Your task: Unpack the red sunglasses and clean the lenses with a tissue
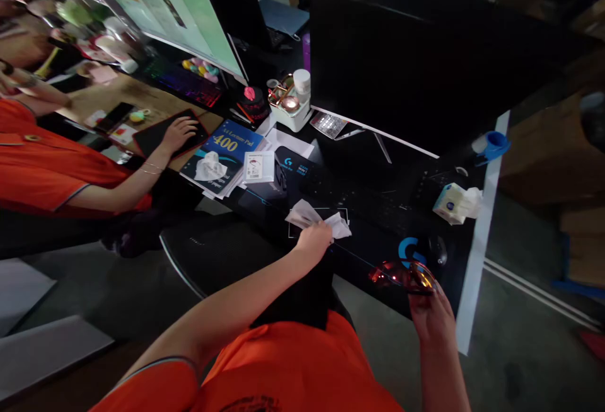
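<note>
My left hand (316,240) is closed on a crumpled white tissue (317,218) over the front of a black desk mat (378,235). My right hand (431,311) grips a pair of glasses with red-orange tinted lenses (401,275) near the desk's front edge, next to a blue logo on the mat. A black keyboard (373,194) lies just behind both hands, below a dark monitor (401,72).
A tissue pack (456,203) sits at the right of the desk, a blue cup (494,145) behind it. A blue "400" lecture pad (227,150) with a tissue lies left. A co-worker in orange has a hand (177,133) on a mouse pad. A white organiser (290,106) stands by the monitor.
</note>
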A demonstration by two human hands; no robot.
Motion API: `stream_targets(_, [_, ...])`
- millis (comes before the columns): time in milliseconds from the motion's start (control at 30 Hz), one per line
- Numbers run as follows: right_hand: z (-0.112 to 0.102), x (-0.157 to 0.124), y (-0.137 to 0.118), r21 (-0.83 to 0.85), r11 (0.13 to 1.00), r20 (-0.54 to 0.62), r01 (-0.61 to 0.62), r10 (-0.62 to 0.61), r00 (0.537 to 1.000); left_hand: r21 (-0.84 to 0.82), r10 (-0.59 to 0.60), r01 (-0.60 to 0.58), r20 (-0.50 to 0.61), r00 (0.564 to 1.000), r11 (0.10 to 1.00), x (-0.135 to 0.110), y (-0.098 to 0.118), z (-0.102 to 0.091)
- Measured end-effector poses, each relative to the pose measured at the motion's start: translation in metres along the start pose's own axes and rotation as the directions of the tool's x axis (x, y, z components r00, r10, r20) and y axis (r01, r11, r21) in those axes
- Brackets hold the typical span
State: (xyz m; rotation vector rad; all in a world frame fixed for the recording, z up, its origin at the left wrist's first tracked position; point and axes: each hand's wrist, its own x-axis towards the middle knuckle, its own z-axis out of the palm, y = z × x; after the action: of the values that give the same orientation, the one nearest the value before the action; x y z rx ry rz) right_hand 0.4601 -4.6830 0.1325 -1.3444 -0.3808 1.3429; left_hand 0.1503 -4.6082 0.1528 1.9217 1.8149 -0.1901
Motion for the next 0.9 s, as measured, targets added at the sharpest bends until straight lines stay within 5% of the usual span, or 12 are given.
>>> stream_targets(133, [-0.003,-0.003,0.002,-0.028,1.0,-0.021,0.005,-0.005,1.0,-0.065,-0.068,0.07,0.04,0.997,0.995,0.029,0.0,0.019])
stream_targets(300, [-0.003,-0.006,0.009,-0.042,0.999,-0.05,-0.014,0.012,0.999,-0.118,0.025,-0.013,0.095,0.995,0.993,0.027,-0.026,0.027])
stream_targets(533, [0.03,0.003,-0.012,-0.306,0.952,0.045,0.024,-0.011,0.999,0.001,0.032,-0.033,0.126,0.991,0.999,0.043,-0.043,0.037])
stream_targets(600, [0.049,0.007,-0.031,-0.479,0.87,0.134,0.12,-0.063,0.989,0.034,0.046,-0.048,0.073,0.996,0.998,0.04,-0.041,0.04])
stream_targets(733, [0.099,0.018,-0.069,-0.762,0.548,0.339,0.346,-0.118,0.933,0.088,0.094,-0.088,-0.061,0.994,0.992,0.024,-0.034,0.047])
stream_targets(900, [0.152,0.041,-0.083,-0.83,0.18,0.527,0.527,-0.055,0.848,0.135,0.131,-0.11,-0.156,0.979,0.985,0.017,-0.033,0.056])
